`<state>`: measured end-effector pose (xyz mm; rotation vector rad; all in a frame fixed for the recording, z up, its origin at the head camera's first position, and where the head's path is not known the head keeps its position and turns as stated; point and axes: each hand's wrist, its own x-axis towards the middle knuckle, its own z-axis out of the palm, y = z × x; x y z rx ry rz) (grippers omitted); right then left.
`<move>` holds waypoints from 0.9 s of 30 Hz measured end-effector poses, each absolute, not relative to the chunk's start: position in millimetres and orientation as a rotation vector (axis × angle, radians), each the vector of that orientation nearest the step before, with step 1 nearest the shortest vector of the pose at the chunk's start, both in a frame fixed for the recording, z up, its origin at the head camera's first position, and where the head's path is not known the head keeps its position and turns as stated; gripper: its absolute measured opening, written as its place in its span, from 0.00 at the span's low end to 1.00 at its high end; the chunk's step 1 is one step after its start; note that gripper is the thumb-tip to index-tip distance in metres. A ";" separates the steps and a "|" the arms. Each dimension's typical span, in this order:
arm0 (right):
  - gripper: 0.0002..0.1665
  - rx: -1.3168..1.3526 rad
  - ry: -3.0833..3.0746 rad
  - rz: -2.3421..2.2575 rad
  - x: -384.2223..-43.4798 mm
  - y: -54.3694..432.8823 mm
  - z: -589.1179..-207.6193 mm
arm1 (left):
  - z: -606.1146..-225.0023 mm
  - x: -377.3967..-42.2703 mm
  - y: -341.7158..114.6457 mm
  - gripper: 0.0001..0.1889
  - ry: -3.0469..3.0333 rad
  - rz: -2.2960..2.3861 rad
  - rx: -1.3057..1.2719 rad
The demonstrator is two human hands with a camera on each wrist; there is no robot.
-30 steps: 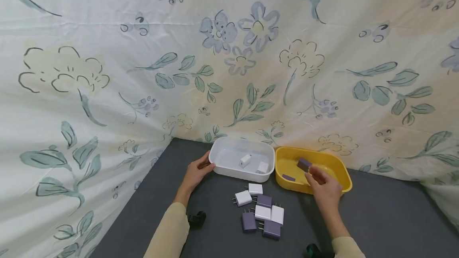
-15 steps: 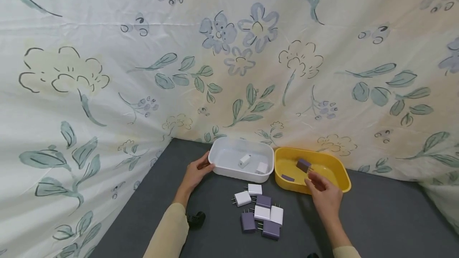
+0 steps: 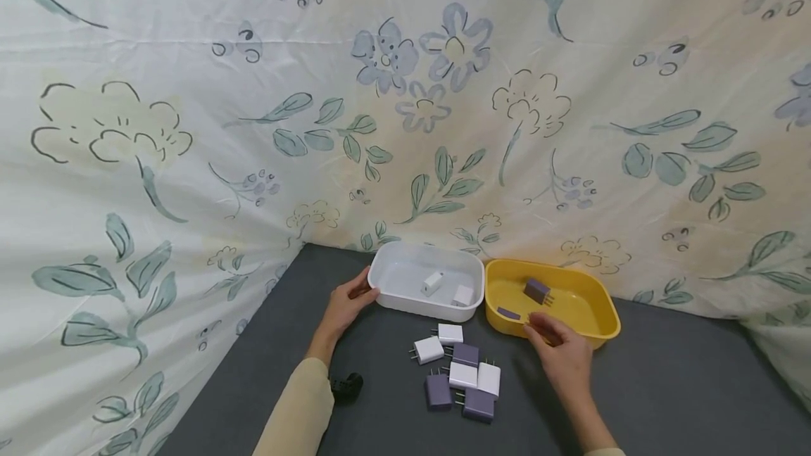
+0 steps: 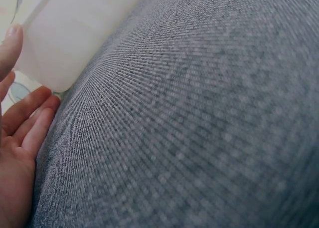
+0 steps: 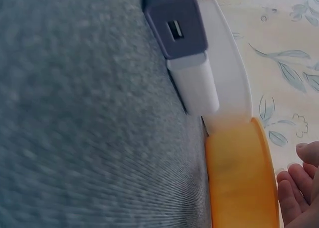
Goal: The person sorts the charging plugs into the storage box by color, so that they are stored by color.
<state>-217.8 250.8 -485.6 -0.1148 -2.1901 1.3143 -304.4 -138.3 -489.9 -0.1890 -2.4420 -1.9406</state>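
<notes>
My left hand [image 3: 345,307] rests at the left end of the white bin [image 3: 412,307], its thumb and fingers against the outer wall. In the left wrist view the fingers [image 4: 37,115] lie nearly straight beside the bin's corner. Over the front rim of the yellow bin [image 3: 602,329] is my right hand [image 3: 564,357], with nothing in its loosely bent fingers. Inside that bin lie a purple charger plug [image 3: 537,290] with its prongs showing and another purple plug [image 3: 509,313], partly hidden by the front wall. The white bin holds a white plug [image 3: 433,283] and a second white plug [image 3: 463,295].
In front of the bins, several white chargers [image 3: 429,350] and three purple chargers [image 3: 438,391] sit close together on the dark grey cloth [image 3: 380,421]. A black object [image 3: 347,387] is by the left wrist. Floral fabric [image 3: 443,160] hangs behind the bins.
My right hand has drawn back from over the yellow bin toward its front rim, leftward and nearer me, uncovering the purple plug's prongs. The left hand has stayed still.
</notes>
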 end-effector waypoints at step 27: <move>0.19 0.014 -2.331 1.217 -203.7 235.4 -498.5 | -522.7 -324.5 -137.5 0.34 -2.372 -1.914 -0.165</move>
